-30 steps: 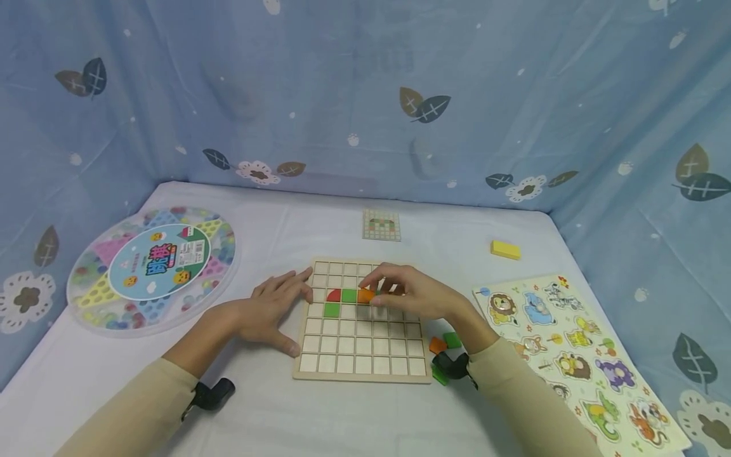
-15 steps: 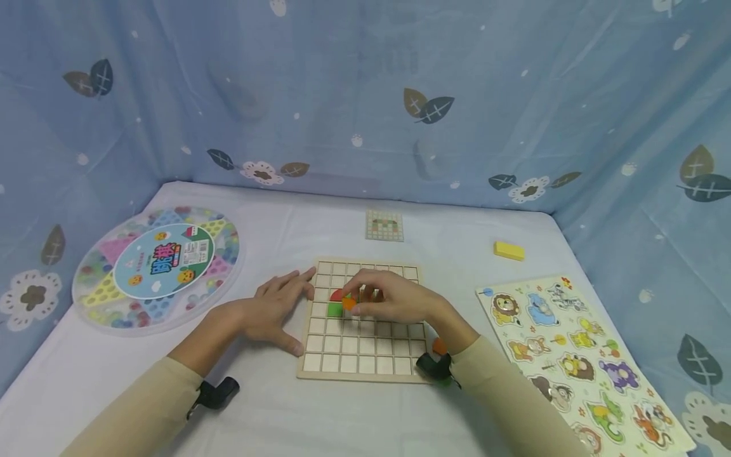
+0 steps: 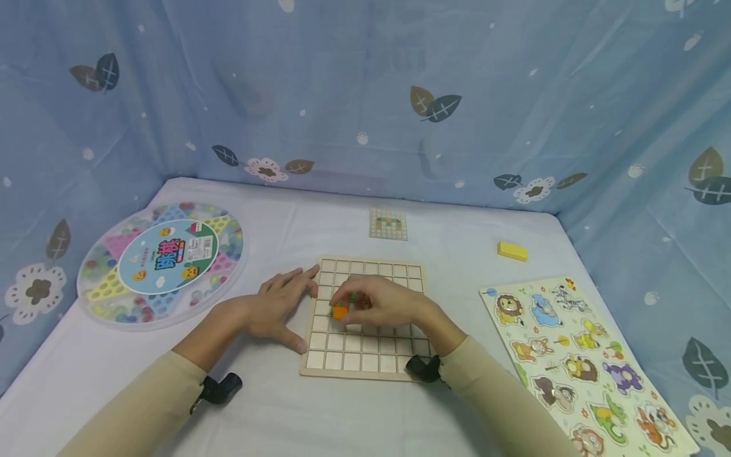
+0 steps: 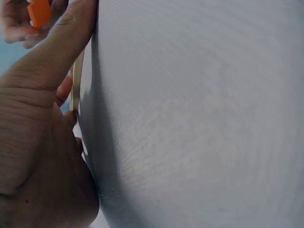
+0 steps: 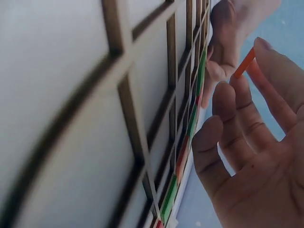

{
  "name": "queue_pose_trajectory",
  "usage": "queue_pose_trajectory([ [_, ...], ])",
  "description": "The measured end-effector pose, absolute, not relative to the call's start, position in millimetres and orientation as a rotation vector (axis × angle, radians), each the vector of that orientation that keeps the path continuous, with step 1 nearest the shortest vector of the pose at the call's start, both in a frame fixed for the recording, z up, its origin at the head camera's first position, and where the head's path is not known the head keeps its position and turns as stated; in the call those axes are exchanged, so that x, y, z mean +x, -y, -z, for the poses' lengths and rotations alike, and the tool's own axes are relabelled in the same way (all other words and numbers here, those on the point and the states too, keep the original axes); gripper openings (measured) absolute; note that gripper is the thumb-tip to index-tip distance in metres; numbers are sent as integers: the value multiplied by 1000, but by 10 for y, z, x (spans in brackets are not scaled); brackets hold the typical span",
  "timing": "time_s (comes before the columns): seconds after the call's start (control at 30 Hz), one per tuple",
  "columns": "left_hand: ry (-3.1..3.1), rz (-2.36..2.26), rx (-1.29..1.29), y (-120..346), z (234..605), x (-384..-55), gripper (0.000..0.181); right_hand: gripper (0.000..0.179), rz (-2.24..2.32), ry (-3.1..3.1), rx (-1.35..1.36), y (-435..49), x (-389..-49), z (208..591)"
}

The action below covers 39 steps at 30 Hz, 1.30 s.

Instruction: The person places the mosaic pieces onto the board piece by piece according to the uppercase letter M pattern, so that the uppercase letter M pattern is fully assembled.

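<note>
- so the right hand (image 3: 379, 301) is pinching a little orange tile (image 3: 340, 311) in its fingertips, holding it over the left part of the wooden grid board (image 3: 353, 343), and the right wrist view is showing a gap between the two
- that tile's probably weighing next to nothing, and I'm guessing it's stiff wood or plastic, so it shouldn't be squashing or breaking
- the faces are looking smooth and maybe a bit slippery, so I'd be taking it by two opposite edges and keeping the underside free
- looks-wise it's showing plain bright orange, flat, straight-edged and thin, just a narrow strip edge-on
- left hand (image 3: 280, 309) isn't gripping anything, its fingers are stretching out apart and touching the board's left edge
- the board is looking pale, raised strips are making square cells, and green tiles (image 5: 169, 197) and reddish tiles (image 5: 182, 155) are lying in some of them
</note>
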<state>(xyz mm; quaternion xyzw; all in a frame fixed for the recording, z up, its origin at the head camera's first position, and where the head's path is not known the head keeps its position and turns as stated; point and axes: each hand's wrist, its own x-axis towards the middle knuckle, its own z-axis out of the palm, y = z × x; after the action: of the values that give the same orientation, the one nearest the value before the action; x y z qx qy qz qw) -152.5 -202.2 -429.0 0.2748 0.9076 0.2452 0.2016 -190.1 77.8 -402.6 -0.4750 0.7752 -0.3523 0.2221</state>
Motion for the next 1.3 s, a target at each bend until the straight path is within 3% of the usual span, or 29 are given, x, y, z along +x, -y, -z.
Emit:
queue_pose_trajectory([
  [1.3, -2527, -694, 760, 2016, 4283, -1523, 90, 22, 677, -2293, -1302, -651, -1834, 4081],
])
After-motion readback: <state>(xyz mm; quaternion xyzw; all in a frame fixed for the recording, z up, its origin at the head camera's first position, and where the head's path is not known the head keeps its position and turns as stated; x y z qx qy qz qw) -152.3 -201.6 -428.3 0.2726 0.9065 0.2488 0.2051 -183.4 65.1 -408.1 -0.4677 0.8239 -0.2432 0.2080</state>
